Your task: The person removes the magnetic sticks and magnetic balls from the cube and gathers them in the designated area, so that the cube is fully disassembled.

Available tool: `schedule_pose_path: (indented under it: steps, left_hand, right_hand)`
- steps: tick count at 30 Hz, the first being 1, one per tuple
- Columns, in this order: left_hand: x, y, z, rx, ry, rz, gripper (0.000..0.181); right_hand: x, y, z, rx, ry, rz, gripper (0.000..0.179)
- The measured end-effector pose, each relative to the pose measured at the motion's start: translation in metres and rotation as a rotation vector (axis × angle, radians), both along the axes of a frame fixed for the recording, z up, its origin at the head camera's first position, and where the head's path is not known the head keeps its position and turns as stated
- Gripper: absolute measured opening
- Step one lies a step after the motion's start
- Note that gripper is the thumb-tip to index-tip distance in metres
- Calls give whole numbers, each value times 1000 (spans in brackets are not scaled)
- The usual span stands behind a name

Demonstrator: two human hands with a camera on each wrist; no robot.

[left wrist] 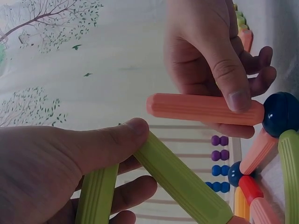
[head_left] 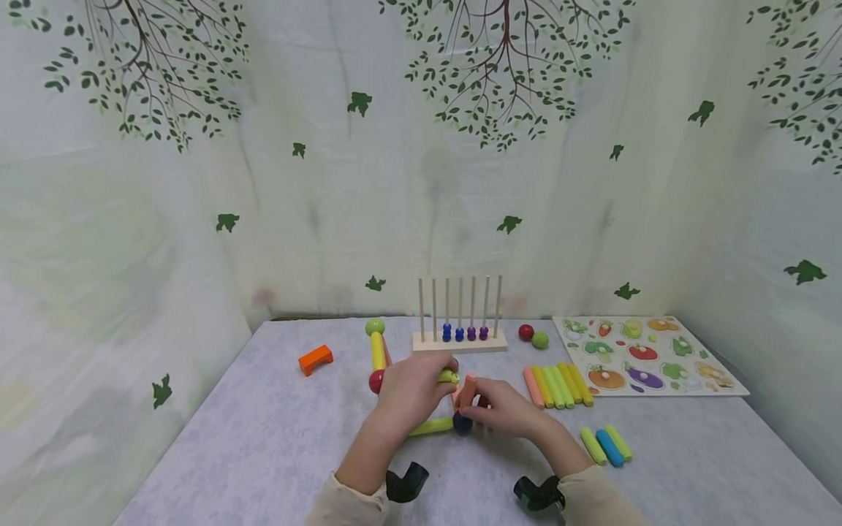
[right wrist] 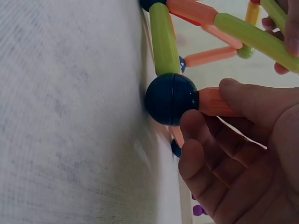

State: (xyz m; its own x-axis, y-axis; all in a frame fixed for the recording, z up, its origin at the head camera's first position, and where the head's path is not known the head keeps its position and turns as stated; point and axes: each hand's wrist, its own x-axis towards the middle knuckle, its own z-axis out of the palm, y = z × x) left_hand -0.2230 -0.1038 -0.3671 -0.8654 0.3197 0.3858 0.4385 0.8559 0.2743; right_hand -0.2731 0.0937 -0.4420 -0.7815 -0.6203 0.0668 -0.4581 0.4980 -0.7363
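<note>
My left hand point(head_left: 411, 391) pinches a green magnetic stick point(left wrist: 182, 177) between thumb and fingers. Lying across the same hand's fingers is a second green stick point(left wrist: 97, 198). My right hand point(head_left: 509, 409) pinches a salmon stick point(left wrist: 201, 107), upright, whose lower end meets a dark blue ball point(right wrist: 172, 99) on the table. From that ball a further green stick point(right wrist: 163, 42) runs leftward to another dark blue ball. The frame behind my left hand includes a yellow stick point(head_left: 378, 352), a red ball point(head_left: 376, 381) and a green ball point(head_left: 375, 326); my hand hides part of it.
A wooden peg stand point(head_left: 421, 341) with blue and purple beads stands at the back. Beside it lie a loose red ball point(head_left: 526, 332) and green ball point(head_left: 540, 340). A vegetable puzzle board point(head_left: 618, 358), coloured sticks point(head_left: 558, 387) and shorter sticks point(head_left: 608, 447) lie right; an orange block point(head_left: 316, 359) left.
</note>
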Motion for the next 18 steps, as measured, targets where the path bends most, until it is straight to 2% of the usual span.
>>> schedule_pose_path:
  steps: [7, 18]
  left_hand:
    - [0, 0, 0, 4, -25, 4, 19]
    - [0, 0, 2, 3, -41, 4, 19]
  right_hand:
    - [-4, 4, -4, -44, -137, -53, 23]
    - [-10, 15, -10, -173, -282, -48, 20]
